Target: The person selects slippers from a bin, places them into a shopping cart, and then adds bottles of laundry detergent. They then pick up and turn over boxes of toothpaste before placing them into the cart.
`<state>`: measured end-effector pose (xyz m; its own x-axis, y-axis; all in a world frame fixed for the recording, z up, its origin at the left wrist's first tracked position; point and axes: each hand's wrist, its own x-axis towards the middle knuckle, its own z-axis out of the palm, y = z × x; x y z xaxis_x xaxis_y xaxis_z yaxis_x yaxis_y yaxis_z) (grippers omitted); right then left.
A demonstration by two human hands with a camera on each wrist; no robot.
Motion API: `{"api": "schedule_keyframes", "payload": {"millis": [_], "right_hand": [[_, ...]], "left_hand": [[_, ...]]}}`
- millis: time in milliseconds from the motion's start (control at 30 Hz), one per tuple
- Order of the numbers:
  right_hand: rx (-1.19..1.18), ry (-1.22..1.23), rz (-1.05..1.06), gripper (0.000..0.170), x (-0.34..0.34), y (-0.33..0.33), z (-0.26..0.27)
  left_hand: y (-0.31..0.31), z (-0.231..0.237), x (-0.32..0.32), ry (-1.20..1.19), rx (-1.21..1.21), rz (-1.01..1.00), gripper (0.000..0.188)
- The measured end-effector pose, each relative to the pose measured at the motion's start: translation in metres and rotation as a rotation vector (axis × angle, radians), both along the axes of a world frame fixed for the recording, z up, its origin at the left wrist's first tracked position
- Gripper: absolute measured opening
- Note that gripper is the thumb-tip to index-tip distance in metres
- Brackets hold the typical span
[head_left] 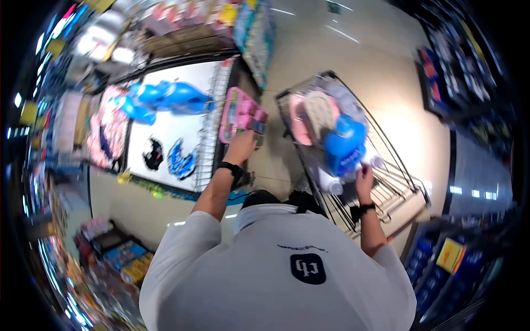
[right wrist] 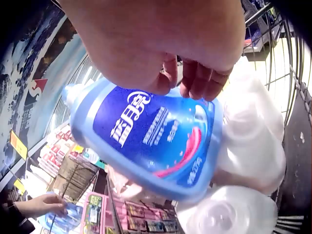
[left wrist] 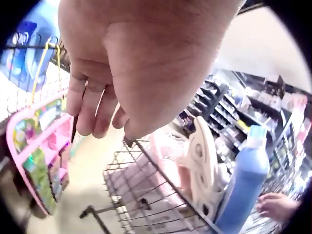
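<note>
In the head view my left hand point(head_left: 242, 146) overlaps the lower end of a pink plastic-framed pack point(head_left: 229, 118) on the side of a wire display bin. The left wrist view shows that hand's fingers hanging loosely, nothing between them, beside the pink frame point(left wrist: 24, 161). My right hand point(head_left: 364, 185) is over the shopping cart point(head_left: 392, 171), close beside a large blue laundry detergent bottle point(head_left: 345, 144). In the right wrist view its loosely bent fingers overlap the label of the bottle point(right wrist: 156, 141), which leans among white jugs point(right wrist: 224, 214).
A pale slipper point(head_left: 319, 110) and pink items lie at the cart's far end. The display bin's white top point(head_left: 182, 138) bears several blue bottles point(head_left: 171, 95). Shelves of blue packs point(head_left: 422, 254) stand at the lower right. Tiled floor point(head_left: 265, 160) separates bin and cart.
</note>
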<state>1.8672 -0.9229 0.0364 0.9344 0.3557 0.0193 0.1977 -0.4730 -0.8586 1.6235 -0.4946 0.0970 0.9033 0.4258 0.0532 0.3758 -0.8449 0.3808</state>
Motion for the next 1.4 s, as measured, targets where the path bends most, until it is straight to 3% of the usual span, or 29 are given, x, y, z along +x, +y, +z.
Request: {"api": "schedule_keyframes", "payload": {"millis": [33,100,167,233,300,433,500,567,600,633,667,700,733,800,867,900,967,1033,1100,1133,1167,1233,1300,1400], "right_hand": [[-0.095,-0.067,0.039,0.020,-0.010,0.000,-0.004],[-0.196,-0.013,0.115,0.017,-0.041,0.007,0.006],[-0.113,-0.155,0.291,0.017,-0.079,0.014,0.013],[-0.165,0.027,0.505,0.030,-0.109,0.019,0.027],[-0.364,-0.029,0.638,0.058,-0.128,0.015,0.008],[-0.517,-0.143,0.647,0.040,-0.143,0.004,-0.048],[-0.723,-0.051,0.589,0.029,-0.143,0.011,-0.051],[-0.682,-0.105,0.569,0.028,-0.147,0.016,-0.044],[-0.654,-0.132,0.529,0.029,-0.149,0.018,-0.043],[-0.647,-0.144,0.518,0.029,-0.148,0.018,-0.045],[-0.615,-0.054,0.481,0.026,-0.146,0.018,-0.050],[-0.579,0.036,0.445,0.026,-0.143,0.020,-0.052],[-0.654,-0.031,0.421,0.032,-0.145,0.021,-0.048],[-0.727,-0.088,0.402,0.030,-0.143,0.019,-0.054],[-0.670,-0.094,0.406,0.027,-0.141,0.015,-0.060],[-0.678,-0.114,0.412,0.028,-0.137,0.011,-0.070],[-0.735,-0.070,0.416,0.025,-0.131,0.008,-0.074],[-0.724,-0.036,0.392,0.026,-0.127,0.005,-0.072],[-0.715,0.001,0.370,0.027,-0.123,0.005,-0.072],[-0.712,-0.001,0.355,0.027,-0.117,0.004,-0.073],[-0.710,-0.003,0.340,0.028,-0.112,0.004,-0.073],[-0.721,0.034,0.345,0.029,-0.103,0.007,-0.063],[-0.657,-0.093,0.357,0.031,-0.095,0.004,-0.059],[-0.652,-0.073,0.421,0.031,-0.072,0.002,-0.061]], "left_hand": [[0.004,0.001,-0.020,0.067,0.030,0.041,0.021],[0.003,0.007,-0.058,0.058,-0.256,0.099,0.020],[0.001,-0.021,-0.102,-0.030,-0.412,0.109,0.018],[-0.013,-0.019,-0.144,0.025,-0.440,0.147,0.018],[-0.028,-0.029,-0.184,-0.059,-0.586,0.228,0.018],[-0.056,-0.126,-0.272,-0.214,-0.932,0.405,0.021],[-0.068,-0.142,-0.308,-0.013,-1.129,0.452,0.020],[-0.088,-0.158,-0.347,-0.047,-1.422,0.567,0.017],[-0.092,-0.205,-0.371,0.249,-1.129,0.419,0.014],[-0.096,-0.187,-0.379,0.544,-0.565,-0.020,0.013],[-0.109,-0.214,-0.408,0.534,-0.951,0.306,0.013],[-0.117,-0.237,-0.426,0.788,-0.970,0.407,0.027],[-0.129,-0.250,-0.442,0.818,-0.902,0.188,0.024],[-0.131,-0.224,-0.435,0.860,-0.924,0.151,0.025],[-0.128,-0.190,-0.416,0.798,-1.120,0.475,0.030],[-0.131,-0.197,-0.417,0.715,-1.227,0.618,0.031],[-0.123,-0.226,-0.406,0.623,-1.224,0.649,0.029],[-0.100,-0.229,-0.391,0.571,-0.805,0.132,0.027],[-0.079,-0.224,-0.366,0.444,-0.855,0.187,0.023],[-0.064,-0.225,-0.348,0.562,-0.275,-0.242,0.017],[-0.055,-0.211,-0.333,0.566,-0.273,-0.243,0.017],[-0.050,-0.173,-0.301,0.299,-1.068,0.563,0.021],[-0.050,-0.174,-0.286,0.242,-1.041,0.613,0.022],[-0.052,-0.185,-0.265,0.228,-0.959,0.622,0.021]]}}
